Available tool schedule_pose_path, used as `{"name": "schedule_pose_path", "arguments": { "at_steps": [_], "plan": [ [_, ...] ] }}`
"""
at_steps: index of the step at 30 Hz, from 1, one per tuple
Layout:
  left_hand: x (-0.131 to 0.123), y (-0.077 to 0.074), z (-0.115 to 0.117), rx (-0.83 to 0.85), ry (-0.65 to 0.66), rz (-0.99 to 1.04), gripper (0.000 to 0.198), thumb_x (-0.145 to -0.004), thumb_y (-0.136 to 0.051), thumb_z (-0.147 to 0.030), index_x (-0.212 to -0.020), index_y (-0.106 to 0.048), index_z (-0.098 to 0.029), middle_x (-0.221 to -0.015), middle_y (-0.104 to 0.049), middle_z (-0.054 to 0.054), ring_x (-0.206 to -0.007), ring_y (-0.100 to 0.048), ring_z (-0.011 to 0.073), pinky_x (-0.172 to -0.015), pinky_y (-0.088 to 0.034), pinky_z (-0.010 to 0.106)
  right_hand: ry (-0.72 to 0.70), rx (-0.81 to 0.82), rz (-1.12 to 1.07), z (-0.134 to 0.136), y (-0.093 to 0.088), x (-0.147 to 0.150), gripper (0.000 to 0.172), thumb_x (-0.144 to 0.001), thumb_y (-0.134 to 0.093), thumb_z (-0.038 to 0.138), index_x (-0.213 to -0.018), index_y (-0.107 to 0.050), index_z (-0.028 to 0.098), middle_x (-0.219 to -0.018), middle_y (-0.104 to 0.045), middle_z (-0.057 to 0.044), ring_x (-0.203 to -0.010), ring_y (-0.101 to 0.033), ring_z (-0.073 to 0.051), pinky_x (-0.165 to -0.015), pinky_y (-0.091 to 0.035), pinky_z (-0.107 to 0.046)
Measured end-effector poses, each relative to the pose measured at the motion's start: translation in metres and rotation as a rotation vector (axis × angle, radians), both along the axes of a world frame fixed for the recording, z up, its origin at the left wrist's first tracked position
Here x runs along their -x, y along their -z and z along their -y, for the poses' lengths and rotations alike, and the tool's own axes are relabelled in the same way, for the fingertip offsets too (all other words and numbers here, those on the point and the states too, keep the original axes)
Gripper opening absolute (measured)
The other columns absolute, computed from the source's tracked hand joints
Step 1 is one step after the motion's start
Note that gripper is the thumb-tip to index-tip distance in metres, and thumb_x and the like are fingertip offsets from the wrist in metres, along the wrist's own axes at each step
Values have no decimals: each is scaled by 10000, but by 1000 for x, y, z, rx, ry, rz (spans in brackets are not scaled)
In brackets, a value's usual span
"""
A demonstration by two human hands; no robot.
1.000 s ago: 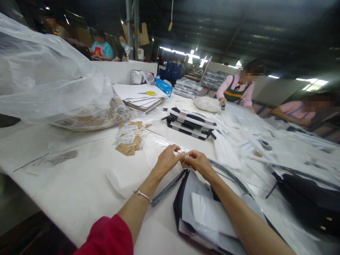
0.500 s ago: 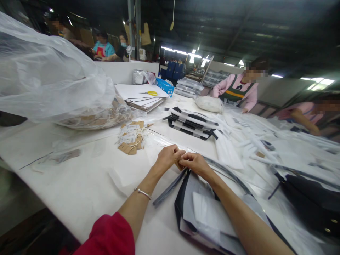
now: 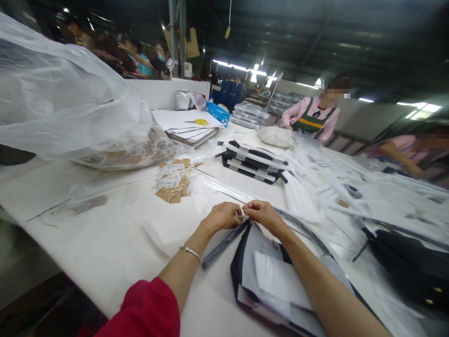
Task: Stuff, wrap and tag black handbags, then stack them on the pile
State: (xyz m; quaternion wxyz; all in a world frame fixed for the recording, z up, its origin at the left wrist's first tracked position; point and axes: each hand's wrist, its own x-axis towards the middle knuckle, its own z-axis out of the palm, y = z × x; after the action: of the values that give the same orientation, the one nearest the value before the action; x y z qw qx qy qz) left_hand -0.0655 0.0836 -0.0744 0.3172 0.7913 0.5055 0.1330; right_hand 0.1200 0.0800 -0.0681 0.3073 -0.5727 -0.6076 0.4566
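White bench (image 3: 115, 243) fills the lower view, dim factory hall behind; landmark for positions: the near bag (image 3: 248, 262).

Hands: at the near bag's far top corner, beside its plastic-wrapped strap (image 3: 224, 245). Left hand (image 3: 226, 216) pinches a thin white cord (image 3: 240, 215); right hand (image 3: 260, 214), fingertips almost meeting the left's, appears to pinch the same cord. Any tag on it is hidden.

Progress (judged): strap wrapped, white padding (image 3: 271, 276) laid on the near bag. Cord work seems midway; no finished knot visible, so fastening probably remains. Loose brown tags (image 3: 169, 194), left of and beyond the near bag, lie unattached.

Containers: big clear plastic sack (image 3: 73, 103), farther left of the near bag, holds many more corded tags low down; its upper part looks mostly slack film. Blue box (image 3: 218, 113), well beyond the near bag; contents not clear. Black bags (image 3: 254, 161) with white bands sit stacked beyond the near bag. Dark bag (image 3: 410, 267) to its right; interior not visible.

Outermost: yellow-handled scissors (image 3: 199, 122) on a stack of white sheets (image 3: 191, 133), beyond the near bag; co-worker in pink sleeves (image 3: 310, 114) farther off.
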Motion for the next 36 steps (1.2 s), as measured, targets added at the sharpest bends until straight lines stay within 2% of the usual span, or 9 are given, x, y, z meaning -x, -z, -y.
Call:
{"name": "schedule_pose_path", "arguments": {
  "at_steps": [7, 11, 14, 18, 23, 26, 29, 33, 36],
  "plan": [
    [13, -10, -4, 62, 66, -166, 283, -694, -633, -268, -964, -716, -257, -966, -720, 28, -852, -657, 213, -728, -477, 279, 26, -84, 281, -10, 9, -26, 208, -652, -654, 323, -777, -721, 170, -643, -660, 3, -559, -533, -127, -549, -392, -251],
    [23, -19, -4, 125, 188, -170, 279, -654, -665, -245, -926, -726, -230, -880, -723, 13, -759, -647, 183, -622, -454, 241, 25, -131, 399, -2, -3, -22, 212, -690, -647, 305, -841, -732, 184, -749, -717, -25, -653, -615, -166, -658, -469, -286],
    [23, -30, 4, 172, 285, -119, 247, -668, -671, -246, -909, -726, -244, -823, -714, -31, -729, -637, 136, -589, -435, 195, -110, -241, 522, 18, -21, -12, 299, -760, -607, 331, -998, -729, 198, -983, -739, -63, -853, -668, -218, -819, -504, -344],
    [14, -50, 20, 94, 389, -127, 195, -654, -657, -251, -839, -719, -260, -715, -694, -56, -654, -619, 129, -552, -418, 209, -331, -359, 607, 65, -35, -14, 446, -817, -586, 392, -1219, -666, 217, -1258, -659, -99, -1165, -598, -296, -1023, -449, -444],
    [0, -65, 51, -131, 388, -322, 175, -658, -621, -187, -799, -716, -229, -755, -728, 12, -710, -673, 200, -580, -467, 264, -306, -505, 802, 128, 0, -37, 607, -857, -554, 536, -1364, -567, 203, -1414, -541, -126, -1278, -528, -334, -1068, -444, -488],
    [-3, -60, 79, -302, 348, -380, 187, -785, -551, -165, -886, -708, -163, -917, -744, 100, -852, -701, 266, -652, -521, 328, -278, -668, 853, 148, 30, -40, 567, -918, -476, 522, -1350, -578, 169, -1428, -521, -137, -1304, -503, -331, -1066, -454, -498],
    [5, -49, 110, -386, 347, -368, 257, -872, -436, -94, -962, -675, -124, -953, -736, 124, -879, -707, 266, -690, -545, 352, -247, -801, 851, 153, 45, -34, 528, -958, -431, 496, -1344, -579, 166, -1421, -530, -138, -1305, -504, -322, -1063, -457, -508],
    [33, -41, 141, -331, 350, -349, 191, -861, -574, -228, -1011, -661, -146, -982, -732, 115, -885, -702, 272, -714, -543, 343, -230, -845, 834, 151, 47, -28, 516, -975, -410, 490, -1335, -583, 163, -1390, -562, -139, -1294, -516, -316, -1068, -446, -522],
    [63, -45, 147, -173, 338, -269, 312, -803, -683, -371, -1090, -672, -247, -1006, -742, 35, -919, -693, 230, -749, -513, 283, -226, -842, 836, 150, 46, -26, 526, -984, -380, 491, -1322, -593, 147, -1383, -567, -148, -1291, -520, -306, -1080, -431, -520]
  ]
}}
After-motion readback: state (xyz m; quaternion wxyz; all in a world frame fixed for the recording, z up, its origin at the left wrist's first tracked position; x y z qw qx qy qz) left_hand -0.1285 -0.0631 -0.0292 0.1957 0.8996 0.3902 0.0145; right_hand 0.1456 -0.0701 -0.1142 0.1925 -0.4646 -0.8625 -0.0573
